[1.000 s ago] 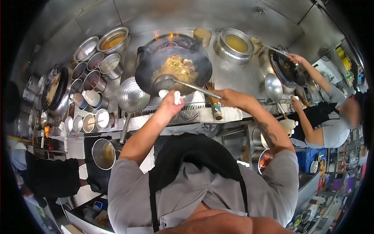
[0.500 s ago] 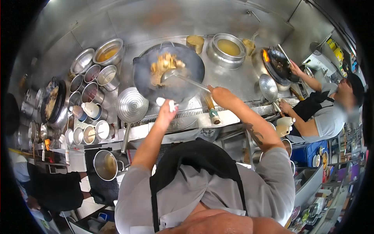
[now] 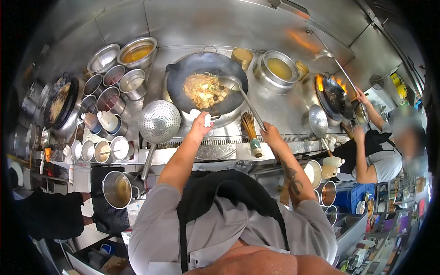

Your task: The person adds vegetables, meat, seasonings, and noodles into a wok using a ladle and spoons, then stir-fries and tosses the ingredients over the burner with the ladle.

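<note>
In front of me a large black wok (image 3: 183, 64) holds noodles (image 3: 201, 89) mixed with pale chunks. My left hand (image 3: 200, 126) is closed at the wok's near edge around a folded white cloth (image 3: 207, 120), which covers the wok's handle there. My right hand (image 3: 272, 135) grips the long handle of a ladle (image 3: 230, 83). The ladle's bowl is inside the wok, at the right side of the noodles. Below the ladle handle a bamboo wok brush (image 3: 250, 130) leans at the stove's front.
A perforated strainer (image 3: 159, 122) lies left of the wok. Several metal pots and squeeze bottles (image 3: 107, 121) stand farther left. A pot of yellowish liquid (image 3: 279, 68) sits at the right. Beyond it a co-worker (image 3: 376, 156) works at a flaming wok (image 3: 333, 94).
The noodles have dropped from a tossed, steamy heap into the wok. My ladle and right hand have moved right, off the noodles. The co-worker has raised a ladle over the flames.
</note>
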Tool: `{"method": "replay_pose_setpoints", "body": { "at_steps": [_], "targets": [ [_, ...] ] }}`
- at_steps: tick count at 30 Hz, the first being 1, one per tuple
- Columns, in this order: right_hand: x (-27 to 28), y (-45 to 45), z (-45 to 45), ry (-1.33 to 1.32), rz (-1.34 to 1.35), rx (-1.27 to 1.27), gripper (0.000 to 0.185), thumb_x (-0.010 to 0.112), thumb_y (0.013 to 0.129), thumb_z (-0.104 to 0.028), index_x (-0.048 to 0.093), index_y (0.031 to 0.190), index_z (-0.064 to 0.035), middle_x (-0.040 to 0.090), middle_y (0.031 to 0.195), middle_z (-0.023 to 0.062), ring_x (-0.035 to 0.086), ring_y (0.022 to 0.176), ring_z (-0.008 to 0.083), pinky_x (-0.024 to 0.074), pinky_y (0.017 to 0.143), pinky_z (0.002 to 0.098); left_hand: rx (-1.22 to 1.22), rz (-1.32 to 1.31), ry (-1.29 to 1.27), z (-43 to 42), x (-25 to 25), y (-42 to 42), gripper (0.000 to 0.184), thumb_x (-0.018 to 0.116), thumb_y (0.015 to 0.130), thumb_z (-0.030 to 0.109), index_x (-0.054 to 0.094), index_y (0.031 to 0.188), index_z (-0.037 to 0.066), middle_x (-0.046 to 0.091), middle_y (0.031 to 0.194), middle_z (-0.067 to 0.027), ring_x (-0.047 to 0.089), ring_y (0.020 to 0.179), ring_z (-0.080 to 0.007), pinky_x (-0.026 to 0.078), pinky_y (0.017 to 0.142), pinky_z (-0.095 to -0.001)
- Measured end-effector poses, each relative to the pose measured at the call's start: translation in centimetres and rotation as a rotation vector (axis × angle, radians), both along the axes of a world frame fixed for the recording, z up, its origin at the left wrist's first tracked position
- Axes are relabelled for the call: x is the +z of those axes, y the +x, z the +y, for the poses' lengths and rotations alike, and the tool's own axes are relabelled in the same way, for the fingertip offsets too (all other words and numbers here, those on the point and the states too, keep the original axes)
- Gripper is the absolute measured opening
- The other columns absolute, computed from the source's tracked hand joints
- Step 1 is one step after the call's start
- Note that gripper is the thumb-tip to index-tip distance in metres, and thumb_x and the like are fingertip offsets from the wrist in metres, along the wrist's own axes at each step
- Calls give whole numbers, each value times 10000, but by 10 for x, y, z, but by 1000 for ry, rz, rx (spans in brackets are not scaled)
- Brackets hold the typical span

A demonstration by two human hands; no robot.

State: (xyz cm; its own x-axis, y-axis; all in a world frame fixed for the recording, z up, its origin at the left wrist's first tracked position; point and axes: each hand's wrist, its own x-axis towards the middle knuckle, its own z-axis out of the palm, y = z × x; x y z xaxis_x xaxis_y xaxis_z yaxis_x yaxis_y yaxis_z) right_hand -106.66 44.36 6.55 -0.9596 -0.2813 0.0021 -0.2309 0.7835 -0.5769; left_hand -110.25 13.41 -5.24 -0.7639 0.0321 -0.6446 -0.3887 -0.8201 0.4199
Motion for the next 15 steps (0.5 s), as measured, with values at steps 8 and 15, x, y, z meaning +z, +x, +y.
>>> {"method": "replay_pose_setpoints", "body": {
  "at_steps": [8,15],
  "targets": [
    [-82,-103,-86,-232,-210,-98,125,559,838,-118,544,867,3,510,578,82,488,416,180,409,400,341,18,2,53,2,-2,1,180,637,749,179,498,857,140,523,743,-50,501,670,-212,416,472,-324],
    [-18,-101,-110,-434,-488,-41,133,534,876,-139,541,831,-15,461,554,4,427,388,111,354,345,286,-21,5,152,-5,8,3,135,603,772,176,524,880,153,558,763,-38,518,669,-207,416,469,-318]
  ]
}}
